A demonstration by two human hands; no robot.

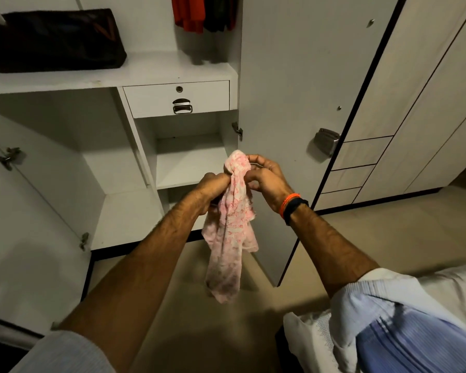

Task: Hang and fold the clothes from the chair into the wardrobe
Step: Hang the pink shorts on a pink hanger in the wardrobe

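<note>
pink garment (230, 227): small floral-print piece, bunched at the top and hanging limp in mid-air in front of the open wardrobe (111, 79); not yet on any shelf or hanger.
black bag (51, 39): far left, sits on the upper shelf; takes up that ledge, so probably not the spot for folded items.
left door (24, 211): swung open toward the camera, hinges visible; gives clear access to the lower bays.
left hand (213, 191): fingers curled round the cloth just below the bunch; looks like the anchor that keeps the fabric from slipping.
drawer (176, 99): centre, closed, metal pull and keyhole showing.
empty shelf (190, 160): right behind the hands, likely landing spot once the piece is folded.
hanging clothes (203, 13): red and dark items above, only hems visible; rail itself out of view.
right hand (262, 179): fingertips pinching the top of the bunch, close to the left hand; seems to be hunting for an edge to shake it open. Orange and dark bands on that wrist.
right door (307, 103): open, handle facing us.
light clothes (388, 319): bottom right, pale and blue-striped pile; what they rest on isn't visible.
</note>
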